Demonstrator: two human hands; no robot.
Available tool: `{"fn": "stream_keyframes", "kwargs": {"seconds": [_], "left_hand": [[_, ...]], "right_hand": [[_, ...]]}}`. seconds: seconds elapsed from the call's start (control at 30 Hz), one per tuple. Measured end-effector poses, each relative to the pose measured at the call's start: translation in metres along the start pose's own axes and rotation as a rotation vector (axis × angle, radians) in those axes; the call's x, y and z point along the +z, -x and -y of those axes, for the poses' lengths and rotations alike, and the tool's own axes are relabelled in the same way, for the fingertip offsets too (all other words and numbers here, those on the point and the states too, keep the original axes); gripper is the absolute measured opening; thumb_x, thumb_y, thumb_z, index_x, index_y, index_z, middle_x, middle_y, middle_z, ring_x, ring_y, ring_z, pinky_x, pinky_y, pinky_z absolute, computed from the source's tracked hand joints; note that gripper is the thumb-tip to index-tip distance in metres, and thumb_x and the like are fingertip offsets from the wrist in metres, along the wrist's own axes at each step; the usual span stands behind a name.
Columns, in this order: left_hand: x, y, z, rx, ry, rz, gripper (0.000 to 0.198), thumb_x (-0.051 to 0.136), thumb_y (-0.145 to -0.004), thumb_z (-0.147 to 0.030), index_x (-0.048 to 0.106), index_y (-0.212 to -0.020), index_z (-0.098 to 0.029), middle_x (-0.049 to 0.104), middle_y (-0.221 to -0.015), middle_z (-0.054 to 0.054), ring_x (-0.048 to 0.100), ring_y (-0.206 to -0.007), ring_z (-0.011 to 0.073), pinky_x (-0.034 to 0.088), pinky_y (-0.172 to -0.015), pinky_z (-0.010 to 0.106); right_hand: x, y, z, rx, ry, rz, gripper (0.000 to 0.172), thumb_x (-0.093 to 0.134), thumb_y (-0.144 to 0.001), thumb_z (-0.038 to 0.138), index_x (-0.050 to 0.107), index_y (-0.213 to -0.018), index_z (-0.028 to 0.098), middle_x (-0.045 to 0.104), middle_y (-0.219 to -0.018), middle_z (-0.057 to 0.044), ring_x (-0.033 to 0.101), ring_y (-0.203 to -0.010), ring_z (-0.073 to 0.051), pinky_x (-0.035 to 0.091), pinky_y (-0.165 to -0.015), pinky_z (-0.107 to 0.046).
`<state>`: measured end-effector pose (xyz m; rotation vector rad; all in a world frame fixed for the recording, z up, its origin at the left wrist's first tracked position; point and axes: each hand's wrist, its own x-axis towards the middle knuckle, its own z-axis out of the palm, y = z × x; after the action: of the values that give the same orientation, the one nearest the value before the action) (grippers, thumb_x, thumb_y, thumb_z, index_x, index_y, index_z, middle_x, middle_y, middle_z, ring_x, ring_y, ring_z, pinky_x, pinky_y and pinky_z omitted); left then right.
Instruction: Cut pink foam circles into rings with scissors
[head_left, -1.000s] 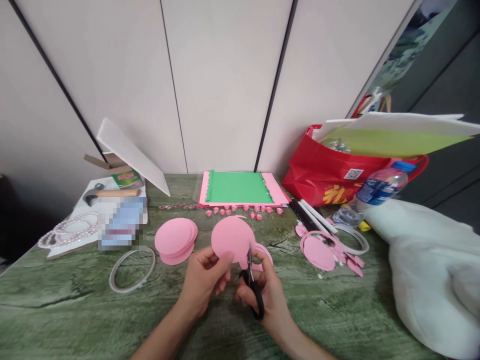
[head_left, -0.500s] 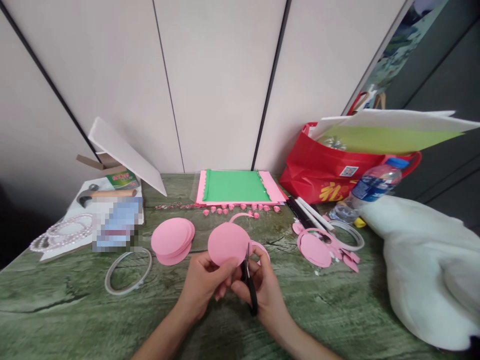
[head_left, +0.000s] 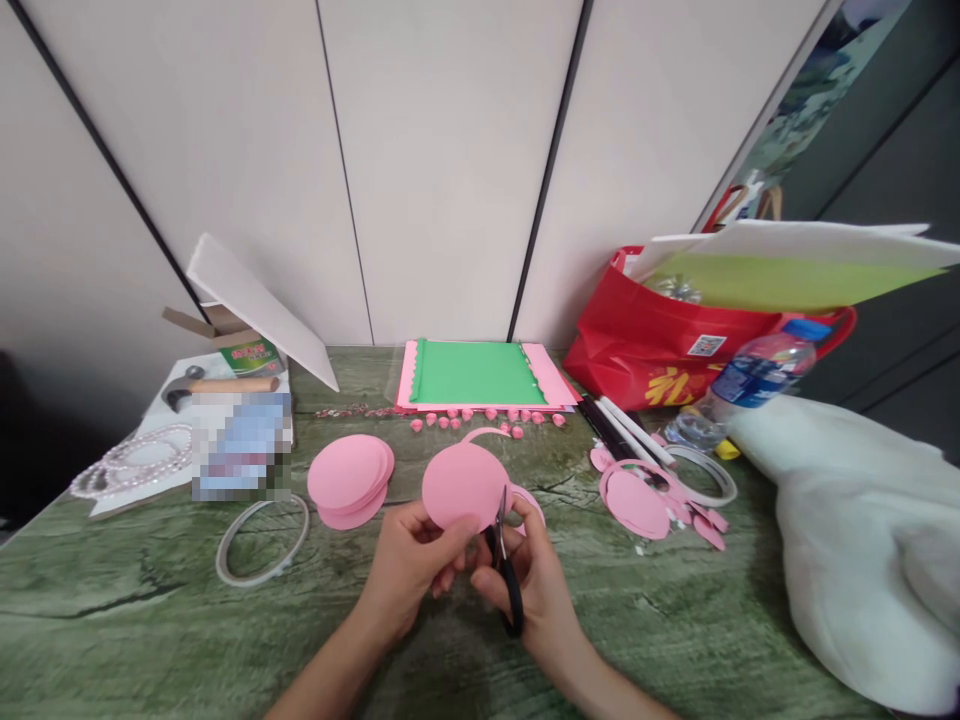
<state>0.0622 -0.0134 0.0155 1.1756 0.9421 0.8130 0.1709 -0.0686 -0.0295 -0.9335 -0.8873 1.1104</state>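
Observation:
My left hand (head_left: 420, 560) pinches the lower edge of a round pink paper disc (head_left: 465, 484), thumb on top. In my right hand (head_left: 536, 575) is a pair of scissors (head_left: 511, 590) with black handles, its blades at the disc's right edge. A curled pink strip (head_left: 486, 433) shows behind the disc's top, and more pink paper (head_left: 531, 508) shows behind my right fingers; where these join is hidden. Left of my hands lies a stack of pink discs (head_left: 346, 476). A row of small pink rolled paper pieces (head_left: 491, 415) sits beyond the disc.
Green and pink sheets (head_left: 480, 372) lie at the back. On the left are a tape roll (head_left: 223, 560), bead strings (head_left: 135, 460) and a hammer (head_left: 240, 385). To the right are paper scraps (head_left: 637, 503), pens (head_left: 630, 430), a bottle (head_left: 765, 370), a red bag (head_left: 615, 330) and a white plush form (head_left: 862, 540).
The whole view has shifted slightly, so things appear a little further right. The scissors' blades look more parted beside the disc's edge; both hands keep their hold.

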Motion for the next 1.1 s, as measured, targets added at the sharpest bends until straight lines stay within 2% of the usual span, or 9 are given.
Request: {"fn": "stream_keyframes", "kwargs": {"seconds": [0.37,0.6,0.87,1.0,1.1], "left_hand": [[-0.0003,0.0002,-0.0012,0.017,0.001,-0.010,0.026,0.069,-0.063,-0.035,0.060,-0.057,-0.012,0.047,-0.038,-0.005,0.033,-0.028,0.0027,0.022,-0.028,0.014],[-0.0020,-0.0009,-0.0001,0.048,-0.002,-0.013,0.026,0.069,-0.065,-0.035,0.059,-0.058,-0.012,0.047,-0.038,-0.005,0.033,-0.028,0.0022,0.021,-0.029,0.014],[-0.0031,-0.0016,0.0004,0.061,0.009,-0.013,0.026,0.068,-0.067,-0.035,0.058,-0.059,-0.012,0.046,-0.039,-0.006,0.033,-0.029,0.0014,0.021,-0.029,0.013],[-0.0025,-0.0010,-0.0006,0.058,0.044,-0.002,0.026,0.068,-0.068,-0.035,0.056,-0.060,-0.012,0.049,-0.040,-0.006,0.035,-0.028,0.0014,0.023,-0.028,0.012],[-0.0015,-0.0005,-0.0011,0.034,0.108,0.050,0.026,0.065,-0.070,-0.037,0.055,-0.064,-0.013,0.054,-0.044,-0.004,0.042,-0.028,0.0041,0.028,-0.027,0.013]], "right_hand": [[-0.0013,-0.0007,-0.0049,0.011,-0.022,-0.051,0.069,0.078,-0.057,0.042,0.034,-0.107,0.027,0.050,-0.056,0.008,0.046,-0.048,-0.012,0.032,-0.047,-0.021],[0.0001,-0.0003,0.0008,0.029,-0.014,-0.040,0.064,0.077,-0.059,0.038,0.034,-0.105,0.025,0.049,-0.053,0.009,0.041,-0.044,-0.009,0.029,-0.044,-0.018],[-0.0002,-0.0011,-0.0005,0.050,0.036,-0.086,0.065,0.078,-0.056,0.036,0.036,-0.104,0.026,0.050,-0.048,0.011,0.042,-0.041,-0.008,0.033,-0.043,-0.018],[0.0011,-0.0014,-0.0020,0.118,-0.007,-0.118,0.067,0.079,-0.052,0.039,0.038,-0.103,0.026,0.049,-0.045,0.012,0.040,-0.036,-0.008,0.032,-0.038,-0.017],[0.0033,-0.0020,0.0005,0.206,-0.037,-0.149,0.067,0.079,-0.050,0.040,0.039,-0.102,0.025,0.052,-0.043,0.011,0.042,-0.034,-0.009,0.032,-0.036,-0.017]]}}
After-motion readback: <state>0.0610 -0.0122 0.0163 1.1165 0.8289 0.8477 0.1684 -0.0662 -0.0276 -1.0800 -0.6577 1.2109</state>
